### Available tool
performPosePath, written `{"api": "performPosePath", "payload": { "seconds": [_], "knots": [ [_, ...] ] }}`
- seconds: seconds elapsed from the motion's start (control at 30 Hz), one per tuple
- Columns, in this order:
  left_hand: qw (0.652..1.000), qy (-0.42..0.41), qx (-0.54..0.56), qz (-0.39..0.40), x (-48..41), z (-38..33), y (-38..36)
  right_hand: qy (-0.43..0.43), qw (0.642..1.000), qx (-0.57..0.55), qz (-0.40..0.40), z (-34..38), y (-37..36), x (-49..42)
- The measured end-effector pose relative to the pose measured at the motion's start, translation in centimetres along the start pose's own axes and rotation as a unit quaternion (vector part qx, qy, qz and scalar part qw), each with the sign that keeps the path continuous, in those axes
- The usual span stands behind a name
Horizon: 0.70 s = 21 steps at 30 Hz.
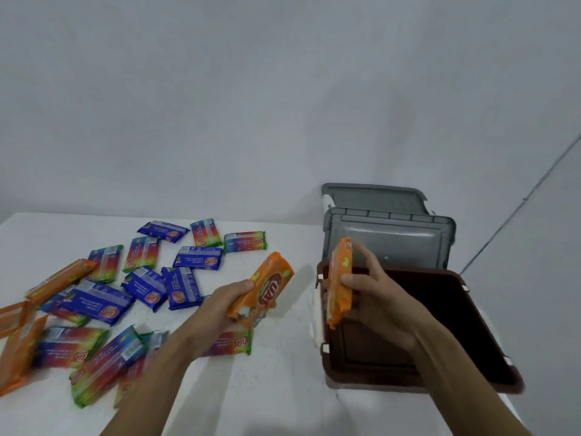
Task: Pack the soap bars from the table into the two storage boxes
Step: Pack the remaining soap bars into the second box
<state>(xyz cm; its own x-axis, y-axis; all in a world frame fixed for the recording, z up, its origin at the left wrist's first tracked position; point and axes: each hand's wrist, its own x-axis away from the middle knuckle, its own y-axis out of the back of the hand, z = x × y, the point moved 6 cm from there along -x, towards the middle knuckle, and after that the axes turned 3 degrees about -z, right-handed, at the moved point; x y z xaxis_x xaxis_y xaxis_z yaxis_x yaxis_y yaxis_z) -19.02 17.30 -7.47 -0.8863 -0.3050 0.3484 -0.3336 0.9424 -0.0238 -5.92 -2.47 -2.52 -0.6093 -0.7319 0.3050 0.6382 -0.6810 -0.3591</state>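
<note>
Head view showed the right hand (pixel 377 297) pinching an orange soap bar (pixel 341 278) on edge over the brown storage box (pixel 456 325). The left hand (pixel 220 306) had its fingers curled round a second orange bar (pixel 264 294) above the table (pixel 283 372). Laying each bar flat against a wall would probably pack them tightest.

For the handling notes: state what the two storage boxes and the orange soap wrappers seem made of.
Brown storage box: likely moulded plastic, matt; rounded rim, pale clips. Grey storage box: likely the same plastic, glossier; sheen on its inner face, ribbed rim. Wrappers of the left orange soap bar and the right orange soap bar: probably thin plastic film; printed, faintly shiny, though blurred.
</note>
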Motion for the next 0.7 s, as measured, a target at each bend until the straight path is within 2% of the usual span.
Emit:
{"api": "performPosePath", "payload": {
  "seconds": [0.23, 0.5, 0.57, 0.7],
  "knots": [
    [0.998, -0.014, 0.055, -0.016, -3.7, -2.5, -6.8, -0.007, 0.995, 0.010, -0.100, 1.6, 5.3, 1.0],
    [0.998, -0.053, 0.025, -0.025, -5.8, -3.8, -11.0, -0.056, 0.973, 0.058, -0.215, -0.3, 12.6, 1.5],
    [0.997, -0.054, 0.006, -0.045, -6.2, -3.6, -11.3, -0.077, 0.971, 0.077, -0.211, -1.0, 13.7, 1.3],
    [0.995, -0.058, -0.015, -0.074, -6.8, -3.5, -11.4, -0.105, 0.974, 0.137, -0.146, -1.8, 14.2, 0.4]
  ]
}}
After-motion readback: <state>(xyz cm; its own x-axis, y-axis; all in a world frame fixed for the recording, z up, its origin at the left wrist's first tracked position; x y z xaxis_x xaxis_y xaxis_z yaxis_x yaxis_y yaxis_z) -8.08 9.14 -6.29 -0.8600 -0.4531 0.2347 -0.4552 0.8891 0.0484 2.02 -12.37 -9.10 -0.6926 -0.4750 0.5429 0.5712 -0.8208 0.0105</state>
